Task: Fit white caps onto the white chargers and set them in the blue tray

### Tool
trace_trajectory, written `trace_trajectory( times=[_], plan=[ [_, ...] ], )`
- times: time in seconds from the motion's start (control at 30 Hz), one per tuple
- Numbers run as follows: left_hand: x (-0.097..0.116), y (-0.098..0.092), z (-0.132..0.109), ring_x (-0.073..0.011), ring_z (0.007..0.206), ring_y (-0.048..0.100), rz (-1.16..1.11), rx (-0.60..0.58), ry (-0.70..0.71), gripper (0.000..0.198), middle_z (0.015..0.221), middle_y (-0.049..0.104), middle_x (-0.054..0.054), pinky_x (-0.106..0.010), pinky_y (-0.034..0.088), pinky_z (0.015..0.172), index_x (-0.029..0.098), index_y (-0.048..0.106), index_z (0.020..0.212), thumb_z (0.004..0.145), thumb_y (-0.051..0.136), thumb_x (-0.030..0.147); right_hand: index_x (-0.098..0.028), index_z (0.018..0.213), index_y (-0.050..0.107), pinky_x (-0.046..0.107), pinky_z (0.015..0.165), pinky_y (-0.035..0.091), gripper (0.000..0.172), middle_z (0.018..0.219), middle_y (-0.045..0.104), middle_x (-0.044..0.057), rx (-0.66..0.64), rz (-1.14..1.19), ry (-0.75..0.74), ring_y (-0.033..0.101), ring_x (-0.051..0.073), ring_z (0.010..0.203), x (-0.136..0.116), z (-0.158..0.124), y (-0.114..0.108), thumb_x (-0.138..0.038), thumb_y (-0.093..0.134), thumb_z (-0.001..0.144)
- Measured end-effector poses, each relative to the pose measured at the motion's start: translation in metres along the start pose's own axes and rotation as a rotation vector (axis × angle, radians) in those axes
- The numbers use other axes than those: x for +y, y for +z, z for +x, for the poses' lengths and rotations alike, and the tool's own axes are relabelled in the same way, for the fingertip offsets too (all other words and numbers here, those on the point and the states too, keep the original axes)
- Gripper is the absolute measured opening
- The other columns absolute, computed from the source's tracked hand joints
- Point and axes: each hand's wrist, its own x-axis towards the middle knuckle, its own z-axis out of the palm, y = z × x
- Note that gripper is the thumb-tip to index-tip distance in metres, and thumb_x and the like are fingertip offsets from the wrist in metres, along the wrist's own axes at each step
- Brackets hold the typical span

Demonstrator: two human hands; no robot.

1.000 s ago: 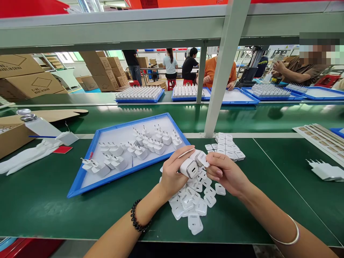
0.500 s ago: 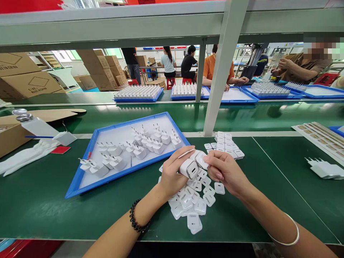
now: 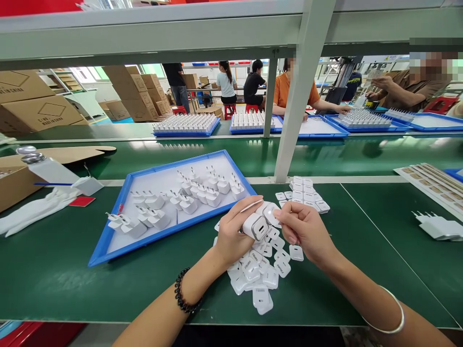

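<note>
The left hand (image 3: 231, 233) wraps a closed grip around a white USB-C charger (image 3: 255, 226), port end outward, presumably for access by the right hand (image 3: 304, 229), which pinches a white end cover (image 3: 271, 214) alongside. Loose covers (image 3: 270, 277) lie heaped beneath on the table (image 3: 54, 274), apparently for easy reach; leftward, plug chargers (image 3: 188, 205) stand prongs-up in a blue-rimmed tray (image 3: 100, 249).
</note>
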Motion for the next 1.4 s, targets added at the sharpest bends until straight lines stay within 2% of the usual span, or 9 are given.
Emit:
trace_trajectory(
  times=[0.5, 0.8, 0.97, 1.4],
  plan=[
    [0.003, 0.001, 0.001, -0.0228, 0.107, 0.065, -0.030, -0.016, -0.089, 0.040, 0.119, 0.066, -0.011, -0.038, 0.057, 0.090, 0.019, 0.063, 0.118, 0.080, 0.064, 0.008, -0.020, 0.060, 0.048, 0.020, 0.040, 0.027, 0.034, 0.036, 0.046, -0.008, 0.066, -0.190, -0.155, 0.033, 0.005, 0.034, 0.001, -0.007, 0.004, -0.036, 0.065, 0.085],
    [0.005, 0.002, 0.002, -0.0235, 0.106, 0.065, -0.092, -0.026, -0.176, 0.038, 0.117, 0.068, -0.011, -0.039, 0.056, 0.091, 0.019, 0.067, 0.113, 0.076, 0.071, 0.010, -0.020, 0.059, 0.044, 0.023, 0.042, 0.021, 0.035, 0.046, 0.033, -0.009, 0.121, -0.302, -0.288, 0.026, 0.006, 0.042, 0.006, -0.007, 0.002, -0.032, 0.062, 0.086],
    [0.006, 0.003, 0.003, -0.0236, 0.104, 0.066, -0.108, -0.021, -0.199, 0.039, 0.115, 0.068, -0.011, -0.039, 0.057, 0.090, 0.020, 0.068, 0.111, 0.073, 0.076, 0.014, -0.019, 0.059, 0.045, 0.024, 0.045, 0.022, 0.034, 0.051, 0.032, -0.008, 0.146, -0.358, -0.348, 0.027, 0.007, 0.047, 0.008, -0.005, 0.002, -0.031, 0.061, 0.087],
    [0.007, 0.005, 0.001, -0.0226, 0.105, 0.066, -0.086, 0.000, -0.192, 0.042, 0.116, 0.068, -0.012, -0.036, 0.056, 0.092, 0.017, 0.067, 0.113, 0.072, 0.072, 0.006, -0.020, 0.061, 0.047, 0.024, 0.046, 0.024, 0.033, 0.051, 0.033, -0.008, 0.174, -0.351, -0.347, 0.027, 0.008, 0.047, 0.012, -0.009, 0.004, -0.032, 0.061, 0.088]
  ],
)
